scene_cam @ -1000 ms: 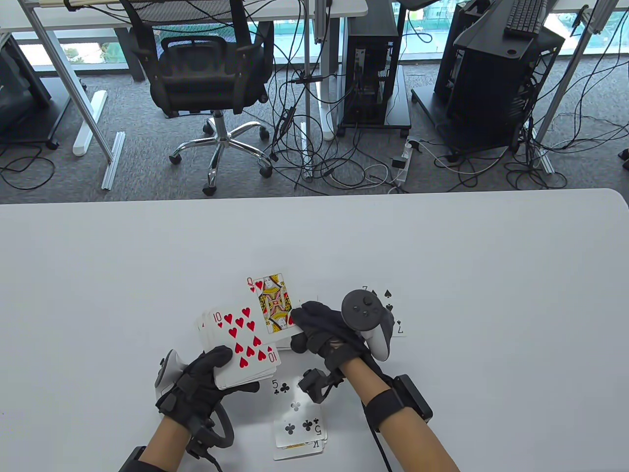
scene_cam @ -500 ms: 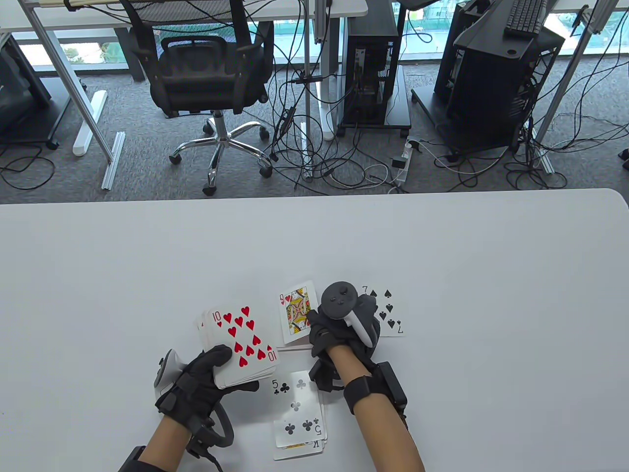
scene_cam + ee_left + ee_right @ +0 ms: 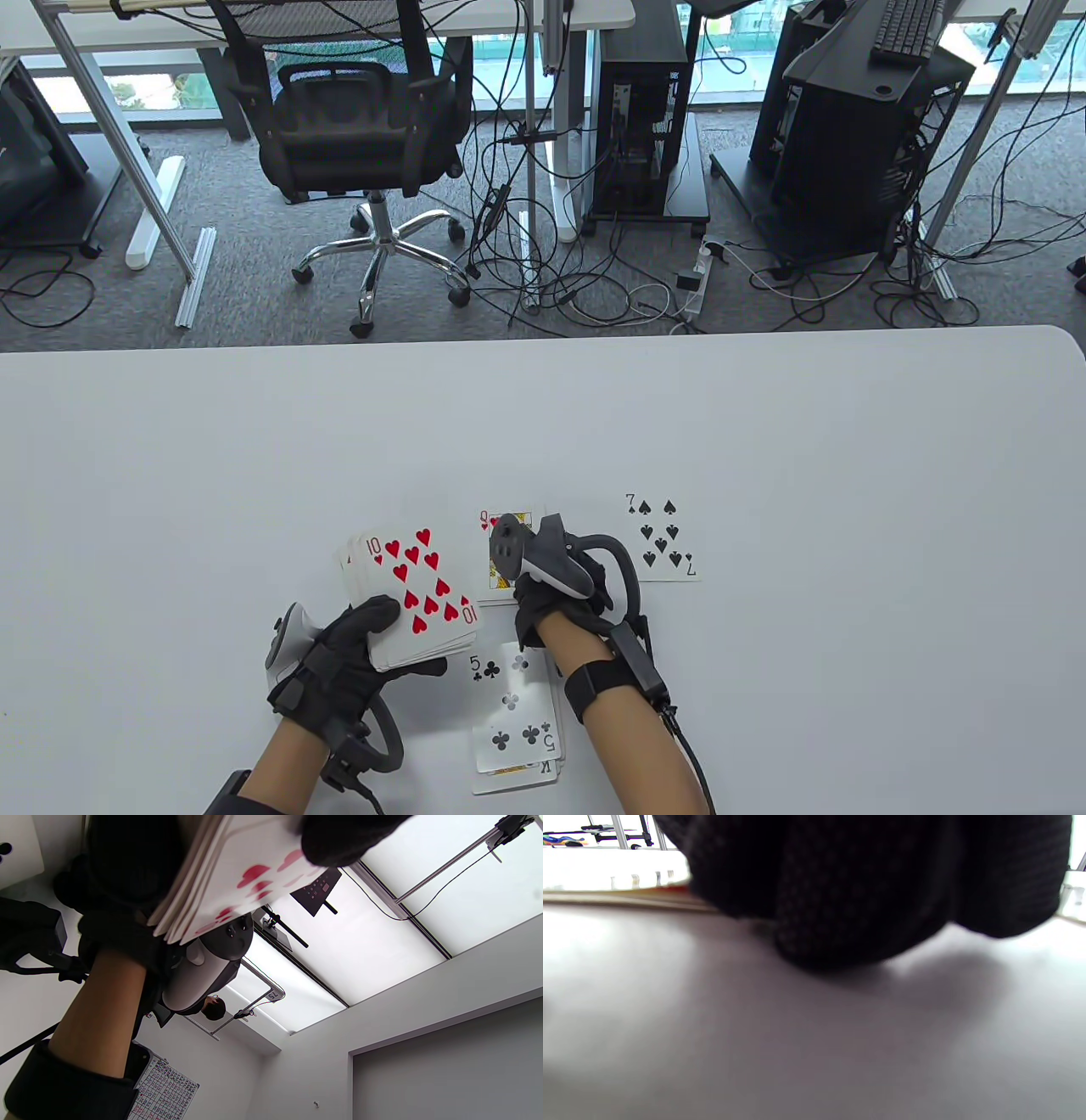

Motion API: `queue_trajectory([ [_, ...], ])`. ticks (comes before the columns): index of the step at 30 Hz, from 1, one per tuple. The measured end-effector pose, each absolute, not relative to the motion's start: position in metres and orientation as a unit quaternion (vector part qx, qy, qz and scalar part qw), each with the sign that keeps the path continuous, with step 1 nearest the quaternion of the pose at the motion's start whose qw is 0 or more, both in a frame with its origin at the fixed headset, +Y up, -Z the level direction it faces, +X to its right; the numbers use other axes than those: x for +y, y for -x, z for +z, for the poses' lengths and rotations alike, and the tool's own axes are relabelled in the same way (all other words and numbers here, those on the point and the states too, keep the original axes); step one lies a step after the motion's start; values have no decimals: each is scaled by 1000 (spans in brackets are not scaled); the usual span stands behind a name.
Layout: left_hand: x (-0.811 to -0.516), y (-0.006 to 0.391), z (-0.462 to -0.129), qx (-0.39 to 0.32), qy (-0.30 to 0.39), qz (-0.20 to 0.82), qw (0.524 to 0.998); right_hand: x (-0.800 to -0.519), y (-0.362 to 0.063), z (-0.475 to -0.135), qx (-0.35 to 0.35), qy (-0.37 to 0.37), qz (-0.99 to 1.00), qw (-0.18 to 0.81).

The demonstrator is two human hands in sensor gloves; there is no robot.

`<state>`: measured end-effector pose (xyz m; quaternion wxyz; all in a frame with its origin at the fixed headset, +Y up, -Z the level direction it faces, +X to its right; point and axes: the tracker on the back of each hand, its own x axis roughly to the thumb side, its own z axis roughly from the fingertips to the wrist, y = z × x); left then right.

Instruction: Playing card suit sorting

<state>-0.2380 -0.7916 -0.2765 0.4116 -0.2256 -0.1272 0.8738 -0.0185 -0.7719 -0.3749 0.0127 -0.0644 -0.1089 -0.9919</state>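
My left hand (image 3: 356, 654) holds a fanned stack of cards (image 3: 416, 594) face up, the ten of hearts on top; the stack also shows in the left wrist view (image 3: 237, 878) under my thumb. My right hand (image 3: 543, 598) rests over the right part of the queen of hearts (image 3: 493, 570), which lies flat on the table between the stack and the seven of spades (image 3: 663, 537). The tracker hides its fingers. In the right wrist view the gloved fingers (image 3: 861, 891) touch the table (image 3: 797, 1048), with a card edge (image 3: 628, 895) beside them.
A five of clubs (image 3: 513, 705) lies face up near the front edge on top of a king (image 3: 509, 774), just left of my right forearm. The white table (image 3: 848, 509) stretches back and to both sides.
My right hand carried the queen of hearts from beside the stack to the right, laid it flat left of the seven of spades, and drew back toward me. The left hand stayed still.
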Motion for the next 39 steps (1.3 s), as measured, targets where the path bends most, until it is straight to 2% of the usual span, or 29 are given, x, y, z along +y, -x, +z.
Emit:
queue_trajectory([
  [3, -791, 238, -276, -128, 225, 874, 411, -769, 17, -374, -106, 69, -991, 40],
  [6, -791, 238, -277, -128, 223, 874, 412, -758, 11, -373, -86, 72, -994, 4],
  [14, -792, 239, -276, -124, 223, 873, 415, -708, -3, -351, 23, 134, -945, -297],
  [17, -793, 239, -276, -123, 224, 872, 417, -704, 0, -340, 3, 173, -904, -391],
  [19, -793, 239, -276, -122, 225, 872, 416, -706, 7, -329, -36, 202, -878, -433],
  [25, -793, 238, -275, -120, 228, 872, 417, -713, 25, -313, -99, 233, -878, -407],
  [33, -794, 238, -276, -120, 222, 873, 418, -718, 27, -316, -70, 213, -874, -430],
  [39, -795, 238, -275, -113, 223, 870, 425, -715, 20, -321, -52, 179, -892, -412],
])
